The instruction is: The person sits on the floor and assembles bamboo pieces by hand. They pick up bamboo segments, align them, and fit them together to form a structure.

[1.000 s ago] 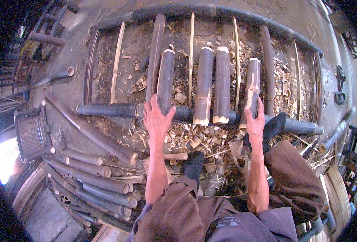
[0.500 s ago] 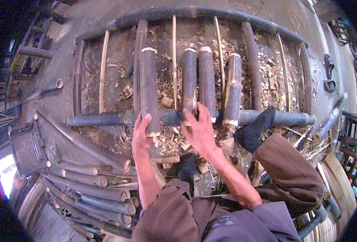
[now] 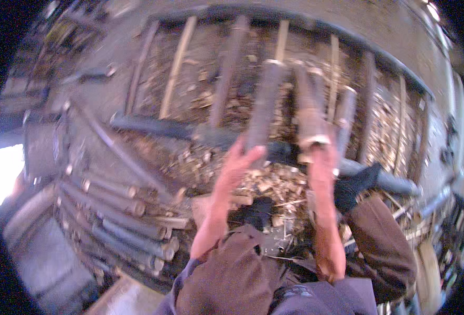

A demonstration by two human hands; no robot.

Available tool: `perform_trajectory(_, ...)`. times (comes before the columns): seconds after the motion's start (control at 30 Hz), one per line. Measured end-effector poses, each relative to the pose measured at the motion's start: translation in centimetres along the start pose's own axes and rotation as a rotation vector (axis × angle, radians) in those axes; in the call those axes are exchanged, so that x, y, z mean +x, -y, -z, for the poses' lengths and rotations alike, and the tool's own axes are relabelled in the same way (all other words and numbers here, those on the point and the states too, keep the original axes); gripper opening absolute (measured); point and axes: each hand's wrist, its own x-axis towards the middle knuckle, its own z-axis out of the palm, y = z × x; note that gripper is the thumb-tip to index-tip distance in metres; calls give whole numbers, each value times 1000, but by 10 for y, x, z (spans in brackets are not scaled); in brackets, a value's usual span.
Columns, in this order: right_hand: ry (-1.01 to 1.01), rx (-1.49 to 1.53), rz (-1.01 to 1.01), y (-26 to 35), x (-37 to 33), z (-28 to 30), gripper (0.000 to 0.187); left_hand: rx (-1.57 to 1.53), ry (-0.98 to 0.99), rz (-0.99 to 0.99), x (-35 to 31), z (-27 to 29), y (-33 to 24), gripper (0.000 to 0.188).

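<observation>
The picture is smeared by motion. My left hand (image 3: 240, 160) is at the near end of a dark bamboo tube (image 3: 267, 102), its thumb lying along the top and its fingers hidden beneath. My right hand (image 3: 324, 160) grips the near end of a second bamboo tube (image 3: 308, 115), whose pale cut rim tilts up toward me. Just behind that one lies another tube (image 3: 318, 86), partly covered. To the right of my right hand rests one more bamboo tube (image 3: 346, 113).
A ladder-like bamboo frame (image 3: 158, 127) lies on the ground over scattered wood chips (image 3: 274, 181). Stacked bamboo poles (image 3: 121, 231) fill the lower left, with a long pole (image 3: 114, 144) beside them. My dark-covered foot (image 3: 358, 184) is by the frame's near rail.
The view has swung, shifting the scene rightward. My right hand has closed round the second tube, and its near end has come up. My left hand stays at its tube.
</observation>
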Motion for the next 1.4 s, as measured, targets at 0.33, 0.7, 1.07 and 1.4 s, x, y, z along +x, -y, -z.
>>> perform_trajectory(0.33,-13,-103,259,73,-38,-16,50,564,-259,-502,15,-27,30,69)
perform_trajectory(0.7,688,-370,226,55,-67,-29,49,-466,-90,19,-20,20,-7,43)
perform_trajectory(1.07,77,-277,273,37,-46,1,24,-336,-141,-86,-14,4,8,55)
perform_trajectory(1.4,-169,-629,91,-27,-20,48,73,-334,-186,-42,-7,17,18,54)
